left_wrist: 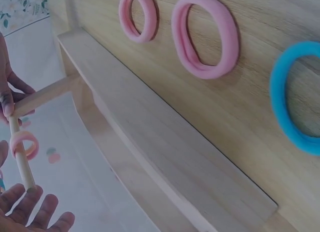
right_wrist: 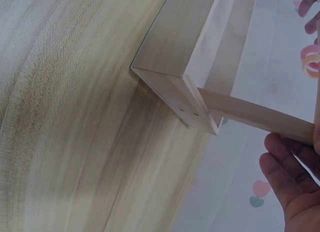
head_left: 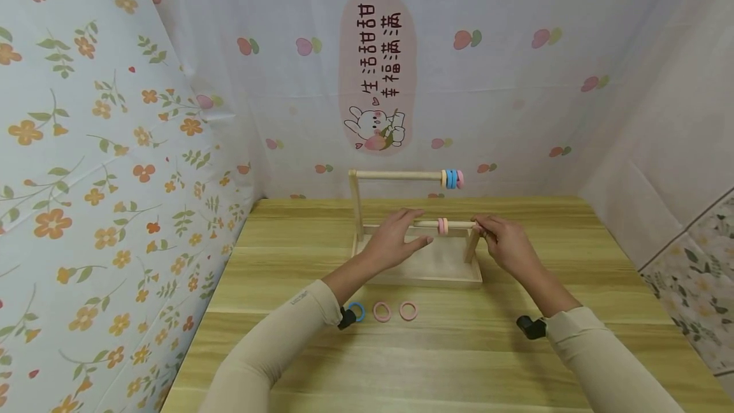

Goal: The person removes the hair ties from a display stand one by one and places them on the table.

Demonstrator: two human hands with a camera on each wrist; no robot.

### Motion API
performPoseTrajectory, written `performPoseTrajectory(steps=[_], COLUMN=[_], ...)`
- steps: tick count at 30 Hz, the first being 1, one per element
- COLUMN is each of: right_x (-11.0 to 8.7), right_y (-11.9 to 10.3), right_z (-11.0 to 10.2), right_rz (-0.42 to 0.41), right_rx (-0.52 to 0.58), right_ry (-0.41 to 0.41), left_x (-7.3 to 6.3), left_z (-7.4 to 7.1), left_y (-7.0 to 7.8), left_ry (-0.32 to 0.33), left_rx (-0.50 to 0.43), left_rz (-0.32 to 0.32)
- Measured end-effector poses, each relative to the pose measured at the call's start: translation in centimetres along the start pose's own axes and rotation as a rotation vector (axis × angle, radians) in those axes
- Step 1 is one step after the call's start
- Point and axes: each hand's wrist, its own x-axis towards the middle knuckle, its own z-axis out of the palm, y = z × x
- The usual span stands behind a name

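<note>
A wooden rack (head_left: 424, 283) with a tray base and two posts stands on the table. My right hand (head_left: 507, 244) grips the top of the right post (head_left: 471, 247), where the lower bar (head_left: 459, 225) joins it. A pink hair tie (head_left: 440, 227) and a yellow hair tie (head_left: 445, 226) sit side by side midway along that bar. Around the bar's free left end, my left hand (head_left: 392, 244) has its fingers extended and apart; in the left wrist view a fingertip is at or near the bar's tip. Yellow, blue and pink hair ties (head_left: 452, 179) crowd the upper bar's right end.
In front of the tray, a blue hair tie (left_wrist: 280, 94) and two pink hair ties (left_wrist: 228, 37) lie flat on the table. The upper bar (head_left: 395, 176) reaches right from the left post (head_left: 356, 206). Patterned cloth (head_left: 287, 107) hangs behind and at both sides.
</note>
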Motion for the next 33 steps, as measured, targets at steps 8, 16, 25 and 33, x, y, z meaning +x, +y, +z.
performPoseTrajectory(steps=[8,16,25,33], right_x=[-0.1,-0.1,0.0,0.1], right_y=[-0.1,-0.1,0.1,-0.1], right_z=[-0.1,-0.1,0.0,-0.1], right_rz=[0.006,0.009,0.015,0.023], right_rx=[-0.004,0.000,0.005,0.009], right_ry=[-0.002,0.009,0.004,-0.004], left_x=[0.5,1.0,1.8,2.5], left_z=[0.6,1.0,1.4,1.5], left_y=[0.4,0.7,0.9,1.3], left_ry=[-0.013,-0.021,-0.017,-0.022], left_rx=[0.035,0.046,0.068,0.074], left_rz=[0.019,0.024,0.027,0.019])
